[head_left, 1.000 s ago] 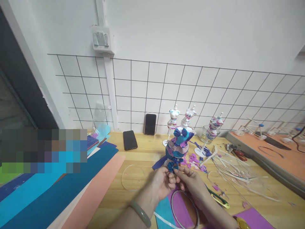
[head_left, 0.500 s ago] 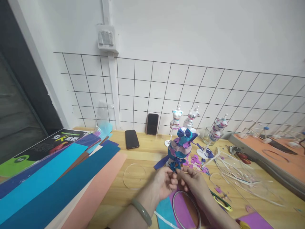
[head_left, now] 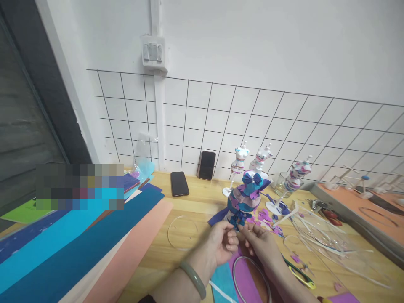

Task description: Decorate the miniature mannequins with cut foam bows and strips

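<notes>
A miniature dress form [head_left: 244,198] wears a dress of layered blue, purple and mauve pieces. A dark blue bow [head_left: 253,181] with a small white bead sits at its chest. At the lower front is another blue bow [head_left: 239,219], pinched from below by both hands. My left hand [head_left: 224,243] closes thumb and forefinger at its left side, the other fingers curled. My right hand [head_left: 260,244] pinches close beside, at the bow's lower right. The fingertips partly hide the bow's underside. Beneath my hands lie a metal ring [head_left: 236,280] and blue and purple sheets [head_left: 224,277].
Behind stand several small white dress forms [head_left: 241,158] near a glass [head_left: 280,183]. Two phones [head_left: 179,184] are by the wall. Long coloured sheets [head_left: 104,235] cover the left side. Purple scraps [head_left: 263,215], clear plastic strips [head_left: 334,244] and scissors [head_left: 299,273] lie on the right.
The view has turned slightly left, so everything sits a little further right in it. Both hands keep their pinch at the lower bow, with only small finger movement.
</notes>
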The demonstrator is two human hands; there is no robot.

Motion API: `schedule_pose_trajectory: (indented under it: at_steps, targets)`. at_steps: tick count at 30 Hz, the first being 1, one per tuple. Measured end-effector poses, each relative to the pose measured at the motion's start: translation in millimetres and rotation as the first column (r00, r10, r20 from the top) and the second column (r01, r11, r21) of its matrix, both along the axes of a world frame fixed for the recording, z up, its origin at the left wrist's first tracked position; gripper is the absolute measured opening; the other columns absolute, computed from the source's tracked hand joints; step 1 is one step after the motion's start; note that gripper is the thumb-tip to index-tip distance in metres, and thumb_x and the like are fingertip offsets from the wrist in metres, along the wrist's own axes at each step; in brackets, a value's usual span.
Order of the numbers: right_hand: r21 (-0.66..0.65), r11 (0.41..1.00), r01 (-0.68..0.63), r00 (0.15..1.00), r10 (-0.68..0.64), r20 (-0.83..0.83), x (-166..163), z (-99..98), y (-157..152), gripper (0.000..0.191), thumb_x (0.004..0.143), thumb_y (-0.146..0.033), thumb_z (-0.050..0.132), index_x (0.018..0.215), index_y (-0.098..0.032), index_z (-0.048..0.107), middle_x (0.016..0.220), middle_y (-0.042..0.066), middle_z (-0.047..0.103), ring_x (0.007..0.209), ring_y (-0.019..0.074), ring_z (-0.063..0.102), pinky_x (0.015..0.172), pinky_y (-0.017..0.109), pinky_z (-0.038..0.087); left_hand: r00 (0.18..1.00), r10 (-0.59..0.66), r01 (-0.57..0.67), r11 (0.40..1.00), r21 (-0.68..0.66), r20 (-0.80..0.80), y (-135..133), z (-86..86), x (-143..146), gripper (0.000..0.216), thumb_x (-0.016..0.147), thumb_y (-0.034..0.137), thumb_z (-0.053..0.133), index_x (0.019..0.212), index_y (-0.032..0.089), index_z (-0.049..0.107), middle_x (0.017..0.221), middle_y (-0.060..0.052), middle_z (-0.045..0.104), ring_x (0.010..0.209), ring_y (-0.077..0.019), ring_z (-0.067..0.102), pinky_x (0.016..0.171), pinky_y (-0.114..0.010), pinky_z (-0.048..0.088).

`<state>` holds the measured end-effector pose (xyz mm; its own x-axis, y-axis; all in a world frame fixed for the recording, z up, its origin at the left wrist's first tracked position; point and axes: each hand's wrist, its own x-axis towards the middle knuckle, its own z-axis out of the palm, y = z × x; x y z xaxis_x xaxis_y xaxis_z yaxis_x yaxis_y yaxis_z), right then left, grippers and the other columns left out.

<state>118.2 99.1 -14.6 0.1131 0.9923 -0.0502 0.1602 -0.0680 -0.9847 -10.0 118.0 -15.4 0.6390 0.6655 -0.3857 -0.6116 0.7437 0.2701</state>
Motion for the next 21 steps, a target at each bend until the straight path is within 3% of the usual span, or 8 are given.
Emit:
schedule_pose_trajectory:
  at_steps: [11,21]
  targets:
    - [-0.008,0.998,-0.068,0.998,0.068,0.006,0.4,6.0,2.0,0.035,0.067,-0.046,0.063,0.052,-0.02,0.046,0.038,-0.006,0.049,0.027,0.0055,0.035,0.032,0.02,0.021,0.997,0.069,-0.068,0.998,0.013,-0.043,-2.1,0.4,3.1,0.018,0.079,0.02,0.051,0.062,0.015,0.044,0.04,0.008,0.035,0.029,-0.002,0.032,0.031,-0.012,0.015]
    - [-0.003,0.998,-0.07,0.997,0.07,-0.032,0.6,3.8,3.5,0.033,0.068,-0.041,0.064,0.053,-0.019,0.045,0.038,-0.007,0.047,0.027,0.0039,0.034,0.033,0.018,0.021,0.978,0.186,-0.18,0.981,0.071,-0.093,-10.1,8.0,9.5,0.011,0.082,0.01,0.051,0.071,0.013,0.05,0.042,0.007,0.039,0.032,-0.0016,0.035,0.032,-0.01,0.014]
